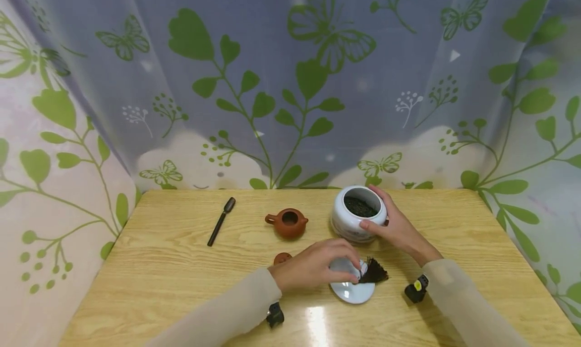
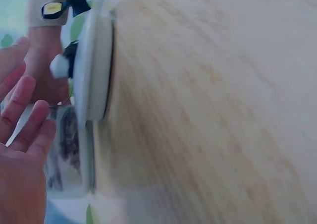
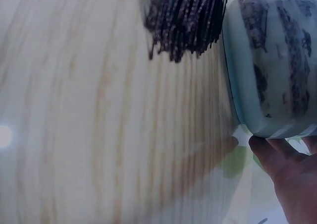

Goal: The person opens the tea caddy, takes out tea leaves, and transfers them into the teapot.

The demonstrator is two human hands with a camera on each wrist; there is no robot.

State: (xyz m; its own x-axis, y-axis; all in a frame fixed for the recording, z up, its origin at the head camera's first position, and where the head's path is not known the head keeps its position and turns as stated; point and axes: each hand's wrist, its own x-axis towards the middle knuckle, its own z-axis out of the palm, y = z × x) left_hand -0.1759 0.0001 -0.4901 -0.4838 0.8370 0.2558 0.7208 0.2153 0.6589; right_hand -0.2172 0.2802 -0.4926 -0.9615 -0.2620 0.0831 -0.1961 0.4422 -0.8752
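Note:
A white porcelain jar (image 1: 349, 225) with dark loose tea leaves (image 1: 360, 207) inside stands at the right of the table. My right hand (image 1: 399, 229) holds it from the right, thumb near the rim and fingers round the far side. The jar's painted side (image 3: 277, 60) shows in the right wrist view. In front of it the white lid (image 1: 354, 292) lies on the table, with a dark tassel (image 1: 374, 272) at its knob. My left hand (image 1: 317, 266) hovers over the lid, its loosely bent fingers (image 2: 39, 120) apart from the knob in the left wrist view.
A small reddish-brown clay teapot (image 1: 290, 226) stands uncovered left of the jar. Its little lid (image 1: 282, 258) is partly hidden by my left wrist. Farther left lies a dark tea scoop (image 1: 221, 222). A patterned curtain (image 1: 272, 110) rises behind the wooden table (image 1: 172, 276).

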